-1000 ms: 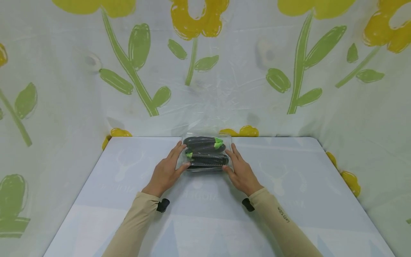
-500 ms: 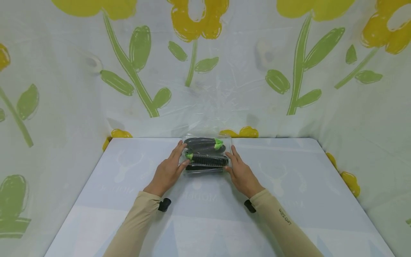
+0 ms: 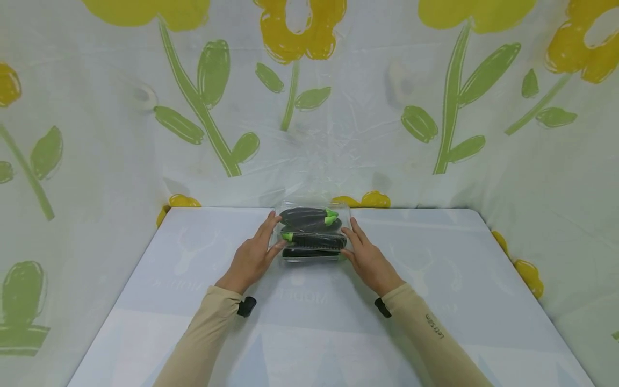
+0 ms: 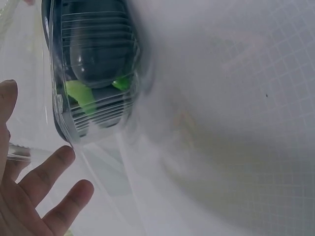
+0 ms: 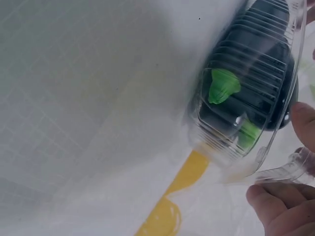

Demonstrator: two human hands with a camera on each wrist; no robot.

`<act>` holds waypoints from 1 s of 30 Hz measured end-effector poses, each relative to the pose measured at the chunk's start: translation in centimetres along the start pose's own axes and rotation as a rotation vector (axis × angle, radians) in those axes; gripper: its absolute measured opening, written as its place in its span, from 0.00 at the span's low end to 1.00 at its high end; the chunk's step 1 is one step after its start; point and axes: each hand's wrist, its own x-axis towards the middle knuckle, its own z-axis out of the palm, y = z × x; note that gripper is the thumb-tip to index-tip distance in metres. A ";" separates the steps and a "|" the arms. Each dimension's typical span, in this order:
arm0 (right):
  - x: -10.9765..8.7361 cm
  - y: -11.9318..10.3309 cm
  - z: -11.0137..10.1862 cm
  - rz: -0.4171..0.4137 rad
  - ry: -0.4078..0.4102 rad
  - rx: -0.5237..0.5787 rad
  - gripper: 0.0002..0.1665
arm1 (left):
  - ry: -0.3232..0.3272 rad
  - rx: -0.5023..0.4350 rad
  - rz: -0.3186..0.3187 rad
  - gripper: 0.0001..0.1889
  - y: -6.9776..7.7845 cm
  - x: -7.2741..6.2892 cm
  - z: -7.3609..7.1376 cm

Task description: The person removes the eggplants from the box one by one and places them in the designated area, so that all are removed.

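Observation:
A clear plastic clamshell box (image 3: 310,260) with several dark eggplants (image 3: 304,216) with green caps stands at the table's far edge. Its see-through lid (image 3: 319,249) is tilted, front edge raised above the tray's front rim. My left hand (image 3: 249,260) holds the lid's left side, thumb at the front corner. On the other side, my right hand (image 3: 371,264) grips the lid's right edge. In the right wrist view, the lid's edge (image 5: 285,172) lies between thumb and fingers. The left wrist view shows spread fingers (image 4: 47,174) beside the box's ribbed tray (image 4: 98,115).
The white table (image 3: 309,344) carries pale printed patterns. Behind it hangs a white curtain (image 3: 358,134) with yellow flowers and green leaves, close to the box's back. More of this curtain stands along both sides. Each wrist wears a small black device.
The lid's front edge has risen slightly, and the gap above the tray's front rim has widened. My right hand has shifted a little to the right.

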 end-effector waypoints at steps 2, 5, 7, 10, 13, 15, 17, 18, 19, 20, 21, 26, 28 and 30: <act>0.0 0.2 0.0 0.006 -0.002 0.013 0.35 | -0.006 -0.004 0.004 0.35 -0.1 0.0 0.0; -0.1 0.4 0.2 0.009 0.005 0.034 0.36 | -0.011 -0.006 0.016 0.36 -0.3 0.1 -0.1; -0.2 0.5 0.3 -0.001 0.018 0.040 0.37 | -0.013 -0.004 0.029 0.36 -0.4 0.1 -0.3; -0.3 0.7 0.3 -0.035 0.058 0.042 0.39 | -0.024 -0.002 0.029 0.37 -0.5 0.2 -0.5; -0.2 0.9 0.2 -0.080 0.122 0.033 0.40 | -0.039 -0.004 0.008 0.38 -0.6 0.3 -0.7; -0.1 1.0 0.0 -0.099 0.162 0.026 0.41 | -0.050 -0.011 -0.013 0.39 -0.6 0.4 -0.9; 0.0 1.0 -0.2 -0.101 0.192 0.028 0.41 | -0.061 -0.018 -0.034 0.40 -0.6 0.5 -1.0; 0.0 0.9 -0.4 -0.094 0.198 0.033 0.42 | -0.066 -0.023 -0.045 0.41 -0.6 0.6 -1.0; 0.1 0.9 -0.6 -0.088 0.208 0.042 0.41 | -0.072 -0.027 -0.057 0.41 -0.6 0.7 -1.1; 0.2 0.8 -0.7 -0.075 0.215 0.052 0.41 | -0.079 -0.027 -0.067 0.41 -0.6 0.9 -1.1; 0.3 0.7 -0.9 -0.063 0.226 0.064 0.41 | -0.086 -0.028 -0.078 0.41 -0.6 1.0 -1.2; 1.0 0.7 -1.3 -0.033 0.304 0.140 0.38 | -0.094 -0.047 -0.119 0.39 -0.5 1.8 -1.9; 1.2 0.7 -1.4 -0.033 0.339 0.169 0.36 | -0.080 -0.050 -0.129 0.38 -0.4 2.0 -2.3; 1.6 0.7 -1.5 -0.030 0.373 0.198 0.35 | -0.060 -0.043 -0.134 0.37 -0.4 2.3 -2.7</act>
